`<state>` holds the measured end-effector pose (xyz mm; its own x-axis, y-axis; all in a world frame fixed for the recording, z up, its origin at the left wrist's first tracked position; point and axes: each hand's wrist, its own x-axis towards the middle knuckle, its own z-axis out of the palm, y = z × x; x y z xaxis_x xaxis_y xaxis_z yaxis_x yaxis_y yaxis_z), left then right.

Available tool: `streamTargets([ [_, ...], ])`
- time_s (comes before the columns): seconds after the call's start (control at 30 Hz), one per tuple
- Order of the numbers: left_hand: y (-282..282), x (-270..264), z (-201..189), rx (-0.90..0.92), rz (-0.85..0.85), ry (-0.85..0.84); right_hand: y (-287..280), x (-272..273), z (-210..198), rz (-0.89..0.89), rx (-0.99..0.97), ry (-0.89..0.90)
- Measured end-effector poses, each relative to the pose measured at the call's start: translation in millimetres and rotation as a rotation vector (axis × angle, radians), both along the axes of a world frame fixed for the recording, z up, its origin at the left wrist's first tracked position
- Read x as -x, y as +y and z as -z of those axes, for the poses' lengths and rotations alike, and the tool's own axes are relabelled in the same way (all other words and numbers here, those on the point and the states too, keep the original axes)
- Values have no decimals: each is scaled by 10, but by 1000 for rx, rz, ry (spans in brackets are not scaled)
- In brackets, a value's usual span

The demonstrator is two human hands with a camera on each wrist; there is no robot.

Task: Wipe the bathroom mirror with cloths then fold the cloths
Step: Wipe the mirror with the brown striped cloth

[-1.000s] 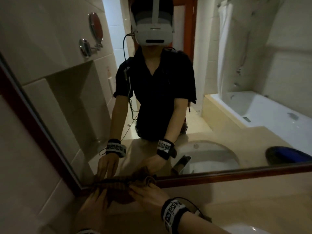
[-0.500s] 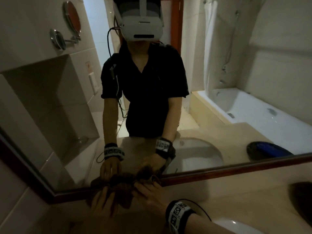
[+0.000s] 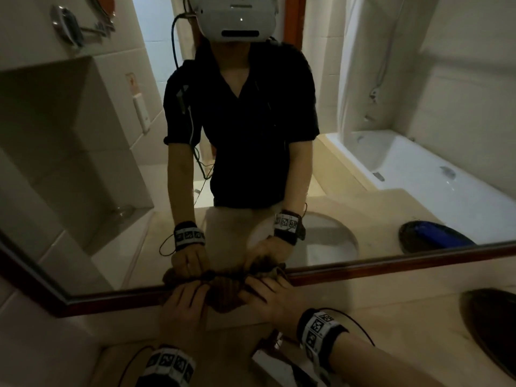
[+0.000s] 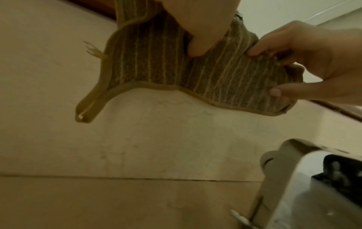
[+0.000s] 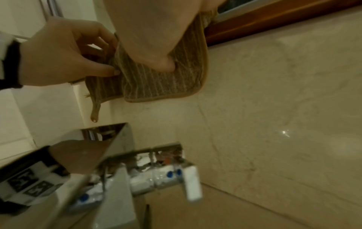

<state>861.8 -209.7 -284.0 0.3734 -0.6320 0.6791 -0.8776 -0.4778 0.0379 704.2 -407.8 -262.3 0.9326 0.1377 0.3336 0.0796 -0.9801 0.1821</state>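
We reach both arms forward; our left hand (image 3: 183, 308) and right hand (image 3: 268, 298) each pinch the striped brown cloth (image 3: 223, 294), bunched against the mirror's wooden frame (image 3: 391, 270).

We can read no words or numbers anywhere; the black-and-white square-patterned wristbands (image 3: 318, 329) at lower right carry only coded markers.

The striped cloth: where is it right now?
Head view, lower centre: the striped cloth is bunched against the mirror's wooden frame, gripped by the left hand and right hand.
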Motion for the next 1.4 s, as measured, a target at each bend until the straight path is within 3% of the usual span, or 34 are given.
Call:
streamTargets([
  [0.37,-728,660,-144,-40,10,57,-517,252,95,-105,-93,-468],
  [0.73,-1310,1187,-233,-228,11,128,-1164,811,193,-59,-85,-384],
  [1.13,-2207,1888,-192,-84,48,63,-1927,1546,171,26,-80,-289],
  [1.4,-2740,2363,-191,-115,26,102,-2443,2032,118,61,-96,-304],
])
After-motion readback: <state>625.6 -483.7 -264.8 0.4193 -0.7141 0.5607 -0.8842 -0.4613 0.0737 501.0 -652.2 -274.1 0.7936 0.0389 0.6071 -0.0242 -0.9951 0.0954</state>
